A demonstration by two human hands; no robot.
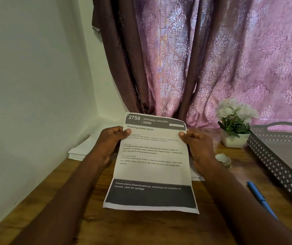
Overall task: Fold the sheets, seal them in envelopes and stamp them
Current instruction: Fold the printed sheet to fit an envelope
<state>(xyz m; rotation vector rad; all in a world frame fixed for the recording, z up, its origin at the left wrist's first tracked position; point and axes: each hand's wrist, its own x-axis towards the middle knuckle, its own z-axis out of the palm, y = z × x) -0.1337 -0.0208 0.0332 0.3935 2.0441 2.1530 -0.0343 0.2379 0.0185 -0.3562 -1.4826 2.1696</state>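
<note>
First, with the left hand (109, 145) and right hand (199, 149) gripping the sheet (151, 167) by its side edges (thumbs on top), lay it on the bench (141, 227) and match corners before creasing.

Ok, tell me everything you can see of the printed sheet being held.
The printed sheet is white paper, unfolded, held tilted above the wooden table. A dark header band reads "2758 ENTRANCE / BALCONY", with the title "Watering potted plants" below, then small text blocks and a dark footer band. The left hand and right hand grip its upper side edges, thumbs on the front. Its top edge looks slightly wavy, and the bottom edge hangs nearest the camera.
</note>
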